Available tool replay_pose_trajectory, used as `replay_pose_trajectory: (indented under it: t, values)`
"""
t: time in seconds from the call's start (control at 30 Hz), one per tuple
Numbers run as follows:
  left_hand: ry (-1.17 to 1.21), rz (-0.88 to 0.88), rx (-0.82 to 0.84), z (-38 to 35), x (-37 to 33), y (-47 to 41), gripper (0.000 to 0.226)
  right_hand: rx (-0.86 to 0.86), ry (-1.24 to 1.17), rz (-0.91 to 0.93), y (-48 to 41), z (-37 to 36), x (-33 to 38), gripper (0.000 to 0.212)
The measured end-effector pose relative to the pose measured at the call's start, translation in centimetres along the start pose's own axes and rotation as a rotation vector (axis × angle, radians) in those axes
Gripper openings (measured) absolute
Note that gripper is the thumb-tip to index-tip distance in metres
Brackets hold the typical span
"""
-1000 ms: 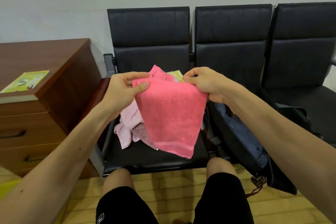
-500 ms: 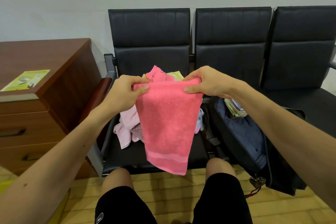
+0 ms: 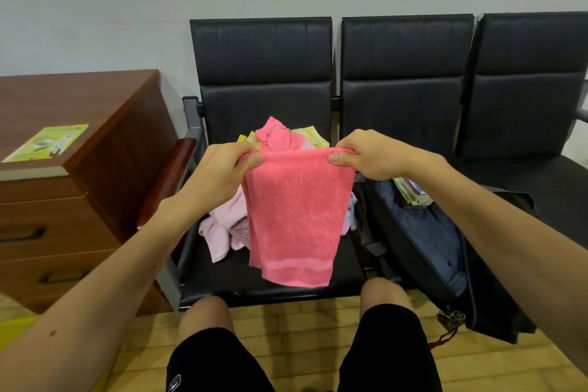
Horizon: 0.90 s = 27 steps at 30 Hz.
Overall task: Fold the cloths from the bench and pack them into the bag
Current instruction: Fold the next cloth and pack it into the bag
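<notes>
A coral-pink towel [image 3: 296, 216] hangs folded in front of me over the left seat of the black bench [image 3: 264, 283]. My left hand [image 3: 222, 172] pinches its top left corner and my right hand [image 3: 369, 153] pinches its top right corner. Behind the towel lies a heap of loose cloths [image 3: 222, 226] in pale pink, yellow and pink on the same seat. An open dark bag [image 3: 445, 251] with a blue lining leans on the middle seat to the right, with folded cloths [image 3: 410, 191] inside near its top.
A brown wooden drawer cabinet [image 3: 73, 200] stands at the left with a green leaflet [image 3: 47, 141] on top. The bench's right seat [image 3: 547, 181] is black and bare. My knees in black shorts are at the bottom over a yellow tiled floor [image 3: 318, 321].
The towel's top edge has been pulled straight and level between both hands. The lower hem now hangs more evenly, and the bag's inside shows beside my right arm.
</notes>
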State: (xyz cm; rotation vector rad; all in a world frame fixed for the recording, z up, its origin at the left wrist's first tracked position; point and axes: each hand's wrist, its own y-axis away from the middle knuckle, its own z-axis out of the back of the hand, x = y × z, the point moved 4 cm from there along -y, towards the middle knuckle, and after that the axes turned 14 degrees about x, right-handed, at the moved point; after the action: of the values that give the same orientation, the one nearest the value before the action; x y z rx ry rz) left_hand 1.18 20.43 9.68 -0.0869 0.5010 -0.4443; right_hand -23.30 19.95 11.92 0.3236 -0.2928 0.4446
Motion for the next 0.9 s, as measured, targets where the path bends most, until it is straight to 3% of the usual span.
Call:
replay_pose_trajectory:
  t: [0.23,0.4,0.5,0.57,0.63,0.7,0.8,0.9]
  values:
    - [-0.009,-0.05,-0.069,-1.1,0.5,0.2,0.021,-0.052,-0.047,0.047,-0.1,-1.7,-1.9,0.048]
    - [0.296,-0.097,0.026,-1.7,-0.2,0.9,0.029,-0.072,-0.358,0.14,0.8,-3.9,-2.9,0.045]
    - [0.431,-0.099,0.023,-2.0,-1.3,1.2,0.026,-0.102,-0.665,0.176,1.6,-5.6,-3.5,0.042]
    - [0.491,-0.082,-0.005,-2.4,-1.8,1.2,0.025,-0.167,-1.021,0.223,2.4,-6.9,-3.0,0.044]
    - [0.552,-0.057,-0.035,-2.7,-2.4,0.9,0.029,-0.243,-1.401,0.212,2.6,-9.6,-2.7,0.065]
    - [0.601,-0.027,-0.053,-3.0,-2.6,0.4,0.031,-0.16,-1.56,0.162,2.6,-14.6,-1.4,0.079]
    - [0.658,0.023,-0.02,-3.5,-2.0,-0.1,0.034,0.099,-1.474,0.053,2.6,-19.9,0.3,0.045]
    - [0.792,0.117,0.0,-3.7,-0.3,0.1,0.037,0.169,-1.621,0.069,2.7,-20.6,0.2,0.054]
